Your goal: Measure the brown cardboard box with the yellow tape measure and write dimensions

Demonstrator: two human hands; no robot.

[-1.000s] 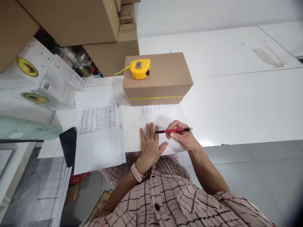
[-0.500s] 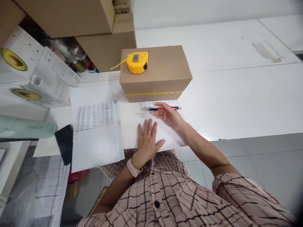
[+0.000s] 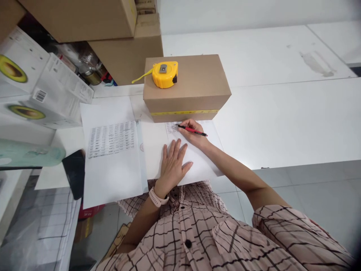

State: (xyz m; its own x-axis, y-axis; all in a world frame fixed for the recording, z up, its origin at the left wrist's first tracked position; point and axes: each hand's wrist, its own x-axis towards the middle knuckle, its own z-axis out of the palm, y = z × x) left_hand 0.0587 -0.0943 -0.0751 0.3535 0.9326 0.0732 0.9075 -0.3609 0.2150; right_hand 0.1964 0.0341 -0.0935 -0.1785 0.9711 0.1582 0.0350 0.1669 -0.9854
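My right hand (image 3: 192, 131) grips a red and black pen (image 3: 194, 130), its tip over the printed rows near the top of a white sheet of paper (image 3: 203, 158). Whether the tip touches the paper I cannot tell. Flat with fingers spread, my left hand (image 3: 173, 162) presses on the left part of that sheet. Just beyond the sheet stands a closed cardboard box (image 3: 194, 79), with a yellow band along its near side. A yellow tape measure (image 3: 165, 74) lies on top of it. To the left are other printed sheets (image 3: 113, 173).
White boxes with avocado pictures (image 3: 42, 79) and stacked cartons (image 3: 126, 56) stand at the back left. A dark phone-like slab (image 3: 73, 173) and a pale green bottle (image 3: 31, 152) lie at the left. The white table (image 3: 282, 116) extends rightward, its front edge near my body.
My right hand has turned the pen from lying across the fingers to a writing grip, tip on the upper left of the sheet. My left hand has shifted slightly left.
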